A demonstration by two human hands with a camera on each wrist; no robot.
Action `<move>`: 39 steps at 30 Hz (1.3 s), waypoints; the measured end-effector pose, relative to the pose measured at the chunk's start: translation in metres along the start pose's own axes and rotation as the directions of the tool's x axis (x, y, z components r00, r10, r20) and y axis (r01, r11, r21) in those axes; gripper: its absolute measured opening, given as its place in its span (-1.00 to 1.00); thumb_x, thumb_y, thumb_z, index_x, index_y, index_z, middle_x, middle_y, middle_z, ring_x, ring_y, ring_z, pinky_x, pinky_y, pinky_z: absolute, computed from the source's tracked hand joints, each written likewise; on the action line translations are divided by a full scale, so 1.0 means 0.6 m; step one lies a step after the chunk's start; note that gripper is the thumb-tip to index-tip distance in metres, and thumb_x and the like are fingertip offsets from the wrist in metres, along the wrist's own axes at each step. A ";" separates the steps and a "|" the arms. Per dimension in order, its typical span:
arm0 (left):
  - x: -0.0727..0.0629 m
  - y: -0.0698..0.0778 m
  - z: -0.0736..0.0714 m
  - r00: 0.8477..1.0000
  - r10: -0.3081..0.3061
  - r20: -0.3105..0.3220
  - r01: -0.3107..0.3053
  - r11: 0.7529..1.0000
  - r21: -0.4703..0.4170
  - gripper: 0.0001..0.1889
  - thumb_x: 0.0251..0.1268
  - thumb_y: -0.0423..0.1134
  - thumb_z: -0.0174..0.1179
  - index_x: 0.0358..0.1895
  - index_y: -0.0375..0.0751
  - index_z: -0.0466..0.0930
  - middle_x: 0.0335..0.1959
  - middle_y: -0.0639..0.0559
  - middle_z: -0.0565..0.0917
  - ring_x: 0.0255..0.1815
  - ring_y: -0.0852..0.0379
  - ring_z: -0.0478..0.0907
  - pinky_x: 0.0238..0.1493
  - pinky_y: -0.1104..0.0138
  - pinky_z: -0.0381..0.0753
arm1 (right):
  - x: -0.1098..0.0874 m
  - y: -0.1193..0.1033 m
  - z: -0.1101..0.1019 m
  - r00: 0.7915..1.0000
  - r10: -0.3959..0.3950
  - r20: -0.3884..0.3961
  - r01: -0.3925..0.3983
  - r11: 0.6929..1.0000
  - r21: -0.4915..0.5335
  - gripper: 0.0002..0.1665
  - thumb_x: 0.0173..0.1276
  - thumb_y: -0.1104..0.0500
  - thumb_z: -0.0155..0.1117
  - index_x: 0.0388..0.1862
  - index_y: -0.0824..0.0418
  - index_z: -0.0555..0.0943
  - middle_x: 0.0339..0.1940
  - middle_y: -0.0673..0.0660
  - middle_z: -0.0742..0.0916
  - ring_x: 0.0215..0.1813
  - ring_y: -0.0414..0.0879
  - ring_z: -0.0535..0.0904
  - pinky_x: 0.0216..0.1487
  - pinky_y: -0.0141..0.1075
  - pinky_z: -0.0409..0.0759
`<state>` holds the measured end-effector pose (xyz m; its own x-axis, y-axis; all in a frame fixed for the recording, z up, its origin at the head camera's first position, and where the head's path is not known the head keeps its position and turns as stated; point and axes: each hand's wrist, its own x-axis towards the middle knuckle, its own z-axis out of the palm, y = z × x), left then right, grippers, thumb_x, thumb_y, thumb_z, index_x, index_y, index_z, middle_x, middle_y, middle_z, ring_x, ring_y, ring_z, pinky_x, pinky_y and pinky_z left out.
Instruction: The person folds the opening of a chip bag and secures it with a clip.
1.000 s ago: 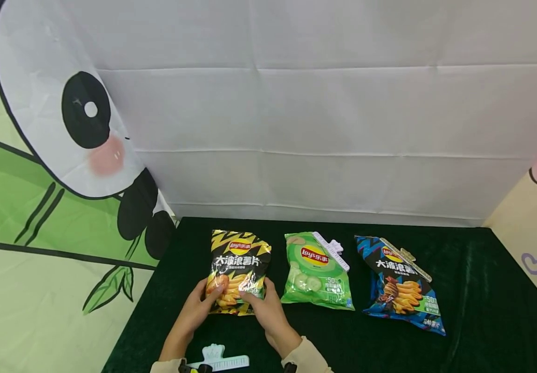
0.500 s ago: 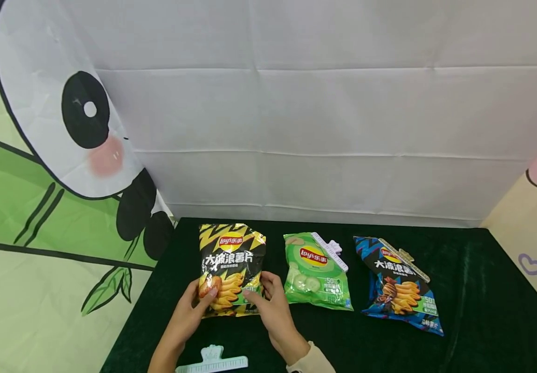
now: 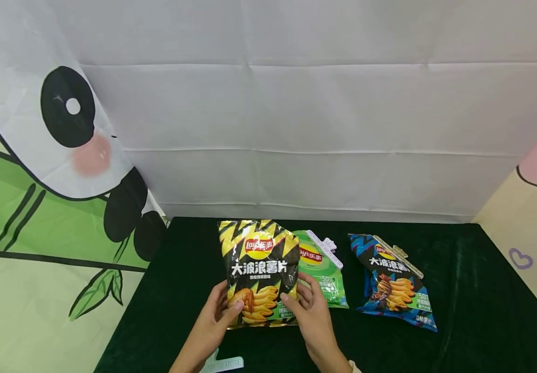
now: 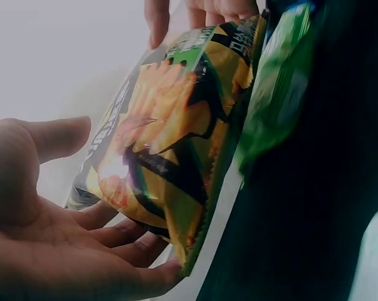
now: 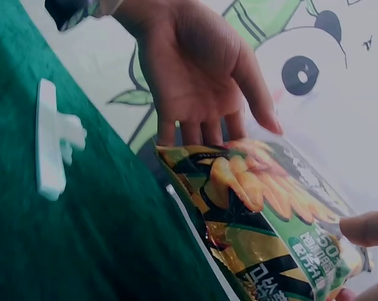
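Observation:
Both hands hold a black-and-yellow bag of potato chips (image 3: 260,269) upright, front facing me, by its lower sides. My left hand (image 3: 213,317) has its fingers behind the left edge; in the left wrist view those fingers (image 4: 123,244) curl under the bag and the thumb is raised beside it. On the other side, my right hand (image 3: 314,313) grips the lower right, thumb over the front and fingers behind. A pale mint clip (image 3: 225,364) lies near the front, partly covered by the left forearm; the right wrist view shows this clip (image 5: 51,144) whole on the cloth.
Behind the held bag's right side lies a green chip bag (image 3: 326,282) with a white clip (image 3: 325,249) across its top corner. Farther right is a blue-and-black chip bag (image 3: 398,295) with a gold clip (image 3: 401,255). Dark green cloth (image 3: 473,311) covers the table, with a white curtain behind.
Both hands have moved the black-and-yellow bag right and nearer to me, so it now overlaps the green bag. The view has shifted slightly, and the left forearm now covers part of the mint clip.

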<state>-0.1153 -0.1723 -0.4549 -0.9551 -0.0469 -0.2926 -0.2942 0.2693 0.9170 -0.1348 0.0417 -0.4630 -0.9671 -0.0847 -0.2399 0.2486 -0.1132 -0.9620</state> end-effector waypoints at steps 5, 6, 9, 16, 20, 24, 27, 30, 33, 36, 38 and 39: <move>-0.008 -0.003 0.039 0.996 0.006 0.094 -0.005 1.000 -0.010 -0.16 0.40 0.20 0.17 0.54 -0.19 0.08 0.43 -0.32 0.39 0.37 -0.25 0.45 0.27 -0.12 0.56 | -0.013 0.015 -0.047 0.997 0.033 -0.063 -0.035 0.999 -0.030 -0.12 0.39 0.00 0.38 0.54 0.17 0.18 0.40 0.36 0.51 0.24 0.01 0.59 0.23 -0.08 0.62; -0.010 -0.006 0.046 0.993 0.003 0.117 -0.002 1.000 -0.010 -0.16 0.41 0.20 0.16 0.54 -0.20 0.07 0.43 -0.33 0.39 0.36 -0.26 0.46 0.24 -0.11 0.58 | -0.017 0.019 -0.057 0.996 0.044 -0.076 -0.047 0.998 -0.036 -0.12 0.38 0.00 0.39 0.53 0.18 0.20 0.40 0.36 0.52 0.23 0.00 0.59 0.22 -0.09 0.63; -0.011 -0.015 0.063 0.981 0.004 0.194 0.001 1.000 -0.025 -0.13 0.44 0.20 0.13 0.56 -0.27 0.02 0.43 -0.39 0.36 0.36 -0.31 0.46 0.20 -0.11 0.61 | -0.026 0.029 -0.085 0.992 0.064 -0.111 -0.072 0.995 -0.069 -0.09 0.36 -0.02 0.40 0.53 0.26 0.21 0.40 0.41 0.51 0.23 0.04 0.60 0.19 -0.08 0.66; -0.009 -0.038 0.093 0.956 -0.022 0.294 0.035 0.999 -0.038 -0.11 0.46 0.21 0.10 0.56 -0.34 0.00 0.42 -0.44 0.37 0.36 -0.39 0.42 0.23 -0.25 0.52 | -0.046 0.054 -0.127 0.984 0.088 -0.153 -0.113 0.980 -0.164 -0.19 0.40 -0.03 0.36 0.45 0.36 0.32 0.32 0.41 0.59 0.25 0.12 0.63 0.24 -0.03 0.65; -0.007 -0.050 0.104 0.940 -0.038 0.339 0.062 0.996 -0.061 -0.10 0.42 0.18 0.16 0.56 -0.32 -0.01 0.40 -0.43 0.38 0.31 -0.35 0.46 0.18 -0.22 0.58 | -0.051 0.061 -0.139 0.981 0.094 -0.170 -0.127 0.973 -0.194 -0.24 0.39 -0.03 0.36 0.39 0.36 0.39 0.24 0.34 0.66 0.17 0.04 0.66 0.22 -0.04 0.66; -0.009 -0.055 0.108 0.931 -0.040 0.363 0.068 0.995 -0.066 -0.11 0.40 0.17 0.20 0.56 -0.26 0.00 0.38 -0.36 0.41 0.27 -0.20 0.51 0.15 -0.11 0.64 | -0.052 0.063 -0.143 0.978 0.110 -0.174 -0.142 0.972 -0.185 -0.27 0.40 -0.01 0.35 0.38 0.37 0.39 0.19 0.29 0.67 0.11 -0.02 0.67 0.15 -0.10 0.69; -0.012 -0.053 0.109 0.928 -0.033 0.370 0.071 0.994 -0.089 -0.12 0.39 0.14 0.22 0.56 -0.20 0.01 0.38 -0.31 0.42 0.28 -0.18 0.50 0.16 -0.10 0.64 | -0.052 0.062 -0.146 0.982 0.115 -0.153 -0.141 0.975 -0.172 -0.24 0.42 0.01 0.34 0.42 0.38 0.34 0.21 0.33 0.65 0.11 -0.01 0.66 0.12 -0.12 0.70; -0.013 -0.054 0.108 0.918 -0.006 0.396 0.065 0.988 -0.137 -0.14 0.39 0.09 0.24 0.57 -0.15 0.00 0.38 -0.30 0.43 0.28 -0.19 0.51 0.15 -0.11 0.65 | -0.050 0.060 -0.148 0.986 0.109 -0.123 -0.129 0.976 -0.174 -0.21 0.42 0.01 0.33 0.47 0.34 0.29 0.28 0.37 0.61 0.16 0.02 0.65 0.15 -0.11 0.69; -0.008 -0.056 0.106 0.902 0.012 0.432 0.048 0.991 -0.126 -0.19 0.41 0.10 0.22 0.56 -0.08 0.03 0.37 -0.26 0.46 0.27 -0.13 0.55 0.14 -0.05 0.68 | -0.049 0.056 -0.149 0.990 0.094 -0.108 -0.112 0.977 -0.179 -0.20 0.42 -0.01 0.33 0.50 0.28 0.29 0.31 0.35 0.61 0.17 0.02 0.65 0.17 -0.10 0.68; -0.001 -0.050 0.100 0.901 0.016 0.434 0.012 0.998 -0.062 -0.21 0.41 0.15 0.19 0.54 -0.04 0.06 0.37 -0.20 0.47 0.27 -0.07 0.55 0.15 -0.01 0.67 | -0.047 0.050 -0.149 0.989 0.089 -0.115 -0.106 0.982 -0.157 -0.23 0.42 -0.02 0.32 0.48 0.24 0.31 0.30 0.30 0.63 0.16 -0.01 0.65 0.16 -0.13 0.69; 0.000 -0.035 0.093 0.920 0.032 0.392 -0.031 0.999 -0.008 -0.19 0.39 0.17 0.20 0.54 -0.03 0.05 0.37 -0.19 0.47 0.28 -0.08 0.53 0.17 -0.01 0.66 | -0.046 0.048 -0.148 0.990 0.084 -0.114 -0.099 0.986 -0.131 -0.23 0.41 -0.01 0.33 0.48 0.24 0.30 0.31 0.30 0.63 0.16 -0.03 0.65 0.14 -0.15 0.69; 0.001 -0.024 0.088 0.933 0.055 0.355 -0.063 0.998 0.009 -0.18 0.39 0.16 0.21 0.55 -0.03 0.05 0.37 -0.20 0.46 0.29 -0.10 0.51 0.18 -0.03 0.63 | -0.045 0.047 -0.147 0.990 0.085 -0.112 -0.098 0.988 -0.116 -0.23 0.41 0.00 0.33 0.48 0.24 0.29 0.31 0.30 0.63 0.16 -0.03 0.65 0.14 -0.17 0.69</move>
<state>-0.1094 -0.1252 -0.4827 -0.8947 0.3128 -0.3188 -0.2336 0.2805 0.9310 -0.1063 0.1279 -0.4948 -0.9423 0.0178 -0.3342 0.3344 0.0114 -0.9424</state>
